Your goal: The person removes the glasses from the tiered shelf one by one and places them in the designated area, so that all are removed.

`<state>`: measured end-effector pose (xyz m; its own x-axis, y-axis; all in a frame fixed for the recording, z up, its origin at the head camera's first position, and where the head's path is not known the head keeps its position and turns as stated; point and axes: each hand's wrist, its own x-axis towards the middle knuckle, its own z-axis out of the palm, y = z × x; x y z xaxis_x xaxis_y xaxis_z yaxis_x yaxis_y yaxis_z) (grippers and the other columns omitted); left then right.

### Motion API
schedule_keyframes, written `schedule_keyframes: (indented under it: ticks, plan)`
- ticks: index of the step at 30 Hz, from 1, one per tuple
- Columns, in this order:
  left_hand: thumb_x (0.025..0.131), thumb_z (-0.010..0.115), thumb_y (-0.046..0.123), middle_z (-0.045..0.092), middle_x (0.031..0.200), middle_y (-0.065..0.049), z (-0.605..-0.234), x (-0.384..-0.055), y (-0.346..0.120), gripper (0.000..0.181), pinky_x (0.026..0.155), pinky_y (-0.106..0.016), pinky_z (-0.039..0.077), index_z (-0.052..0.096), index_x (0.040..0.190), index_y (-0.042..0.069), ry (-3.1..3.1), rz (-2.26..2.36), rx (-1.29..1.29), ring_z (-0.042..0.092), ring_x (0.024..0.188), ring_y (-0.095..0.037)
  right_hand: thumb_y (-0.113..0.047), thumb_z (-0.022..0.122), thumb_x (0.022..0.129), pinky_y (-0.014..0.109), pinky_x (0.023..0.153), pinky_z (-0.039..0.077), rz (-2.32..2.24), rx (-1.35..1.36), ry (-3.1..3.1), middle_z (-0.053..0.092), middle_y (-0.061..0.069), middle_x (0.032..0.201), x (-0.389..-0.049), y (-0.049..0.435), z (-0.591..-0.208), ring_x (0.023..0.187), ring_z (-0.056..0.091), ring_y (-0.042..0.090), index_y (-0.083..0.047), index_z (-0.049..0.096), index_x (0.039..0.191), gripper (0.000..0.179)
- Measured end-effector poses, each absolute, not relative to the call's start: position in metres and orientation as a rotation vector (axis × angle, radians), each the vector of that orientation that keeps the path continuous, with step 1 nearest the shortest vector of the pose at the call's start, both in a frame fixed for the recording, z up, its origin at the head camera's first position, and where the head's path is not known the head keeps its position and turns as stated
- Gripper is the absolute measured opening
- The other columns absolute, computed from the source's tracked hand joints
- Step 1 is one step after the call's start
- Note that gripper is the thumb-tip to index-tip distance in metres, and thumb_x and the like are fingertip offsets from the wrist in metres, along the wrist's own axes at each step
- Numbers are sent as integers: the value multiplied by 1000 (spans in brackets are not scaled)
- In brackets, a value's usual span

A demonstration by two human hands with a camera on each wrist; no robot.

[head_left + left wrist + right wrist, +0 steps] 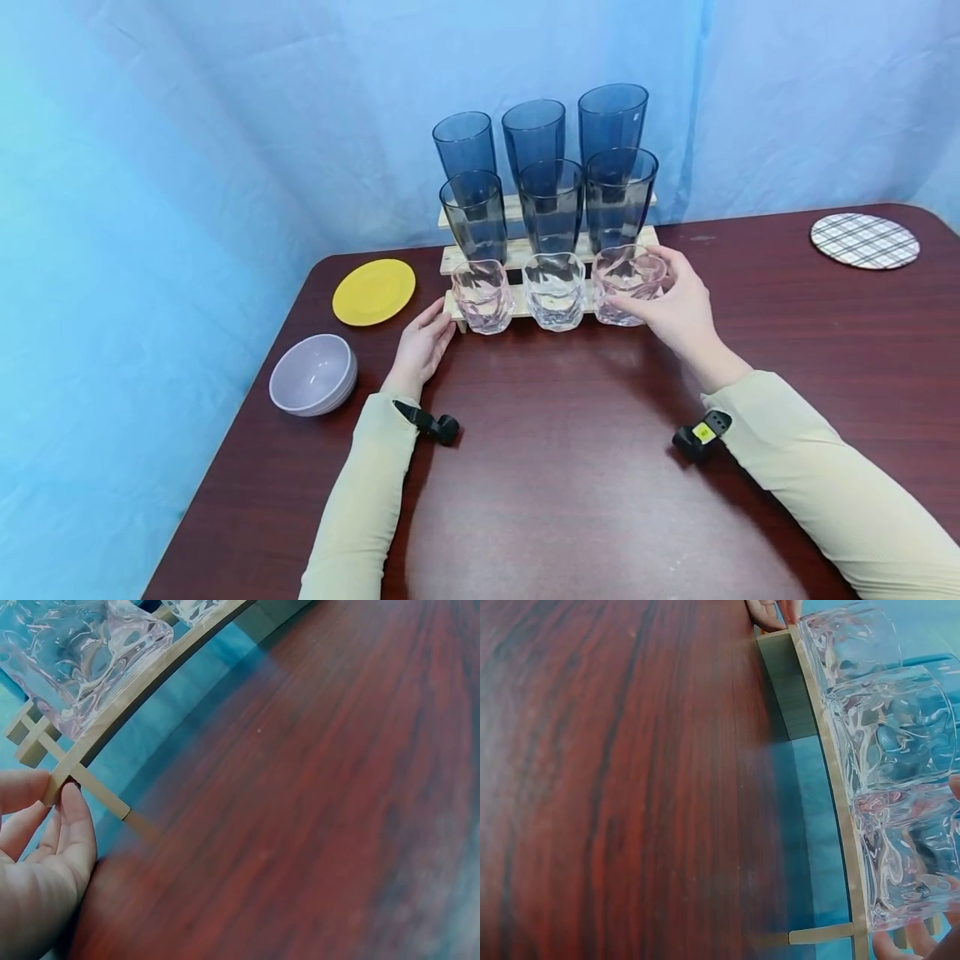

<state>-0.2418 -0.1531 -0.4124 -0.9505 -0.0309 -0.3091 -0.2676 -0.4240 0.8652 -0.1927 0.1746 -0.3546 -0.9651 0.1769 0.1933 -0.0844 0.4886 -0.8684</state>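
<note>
A three-step wooden rack (519,302) stands at the back of the table, its lowest slat lined with a pink-tinted glass (483,300), a clear glass (555,293) and another pink-tinted glass (618,283). My right hand (684,315) holds that last glass at the slat's right end, thumb in front and fingers round the far side. At the opposite end, my left hand (422,350) pinches the tip of the slat (67,766) between thumb and fingers. Tall dark-blue tumblers (551,204) fill the two steps behind, upright in two rows.
To the left, a yellow plate (373,292) lies flat near a lilac bowl (311,375). A round checked mat (864,241) is at the table's far right. Blue cloth (337,100) hangs behind the rack and along the left side of the dark red table (555,467).
</note>
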Motion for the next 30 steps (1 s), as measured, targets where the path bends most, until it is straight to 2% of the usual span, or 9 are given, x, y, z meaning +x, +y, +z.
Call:
schedule_keyframes:
  ticks: [5, 10, 13, 15, 19, 27, 30]
  plan:
    - [97, 47, -2, 45, 135, -12, -414, -241, -155, 48, 78, -14, 49, 41, 144, 7, 1570, 2519, -409, 57, 91, -7, -32, 82, 73, 31, 75, 40, 1446, -85, -2471, 52, 14, 134, -193, 175, -356, 106, 50, 28, -12, 42, 141, 82]
    - [97, 46, -2, 39, 145, -13, -414, -241, -153, 49, 79, -14, 49, 39, 145, 7, 1550, 2516, -393, 55, 96, -8, -34, 82, 72, 21, 67, 39, 1394, -99, -2459, 57, 14, 128, -192, 179, -358, 95, 50, 21, -14, 46, 140, 80]
    - [97, 46, -2, 38, 147, -13, -415, -241, -153, 49, 80, -14, 49, 39, 145, 7, 1550, 2515, -395, 54, 99, -8, -33, 84, 70, 18, 67, 38, 1377, -110, -2453, 58, 14, 127, -191, 182, -357, 92, 50, 18, -14, 47, 140, 81]
    - [97, 46, -1, 39, 147, -13, -415, -240, -154, 49, 80, -13, 49, 39, 144, 7, 1559, 2511, -396, 54, 99, -8, -32, 84, 70, 17, 69, 38, 1379, -110, -2449, 59, 13, 127, -191, 183, -356, 94, 51, 17, -14, 48, 139, 80]
    - [97, 46, -2, 39, 147, -13, -415, -240, -156, 48, 78, -13, 49, 39, 144, 5, 1557, 2525, -403, 55, 97, -8, -33, 83, 71, 17, 74, 39, 1369, -91, -2449, 58, 13, 129, -188, 189, -353, 104, 54, 24, -14, 48, 140, 80]
    - [97, 45, -1, 37, 149, -12, -413, -239, -154, 49, 80, -13, 49, 38, 145, 6, 1570, 2503, -383, 54, 99, -8, -35, 83, 70, 18, 77, 36, 1296, -147, -2465, 54, 11, 135, -183, 209, -348, 112, 48, 23, -16, 47, 141, 82]
    - [98, 45, 0, 38, 149, -12, -413, -240, -155, 48, 80, -13, 49, 38, 145, 6, 1569, 2502, -394, 53, 100, -8, -35, 83, 70, 22, 83, 37, 1280, -176, -2464, 53, 13, 135, -183, 220, -349, 117, 46, 25, -15, 45, 141, 83]
